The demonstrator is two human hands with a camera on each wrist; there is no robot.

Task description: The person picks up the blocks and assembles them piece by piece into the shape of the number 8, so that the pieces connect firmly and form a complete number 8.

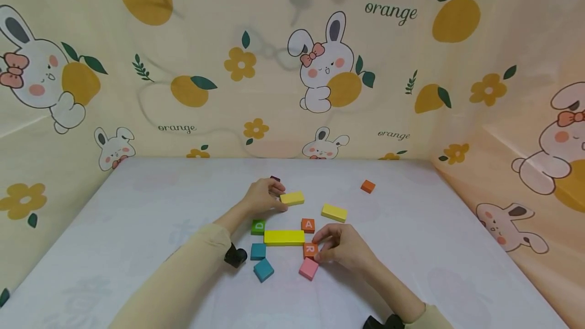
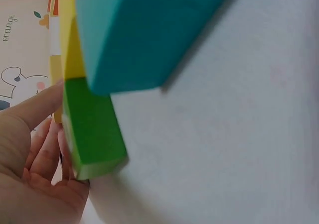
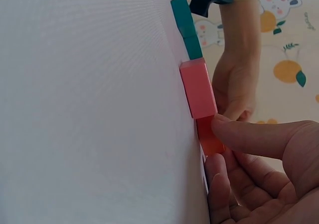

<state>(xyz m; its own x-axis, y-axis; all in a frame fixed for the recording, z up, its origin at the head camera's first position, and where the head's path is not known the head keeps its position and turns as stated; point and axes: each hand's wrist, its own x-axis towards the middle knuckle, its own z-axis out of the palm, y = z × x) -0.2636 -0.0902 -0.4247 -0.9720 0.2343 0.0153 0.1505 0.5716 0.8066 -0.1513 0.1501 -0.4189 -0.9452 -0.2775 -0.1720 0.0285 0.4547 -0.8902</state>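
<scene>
Head view: your left hand (image 1: pixel 265 197), thumb and fingers closed about the left end of one short yellow block (image 1: pixel 294 198), located beyond the green D block (image 1: pixel 258 227) and orange A block (image 1: pixel 308 225). Your right hand (image 1: pixel 345 248), thumb and fingers pinching the orange R block (image 1: pixel 311 250), located at the long yellow block's (image 1: pixel 284 238) right end.

Left wrist view: your left thumb extended past the green D block; grip largely hidden.

Right wrist view: your right thumb and fingers on opposite sides of the orange R block, just beside one pink block (image 3: pixel 198 89).
</scene>
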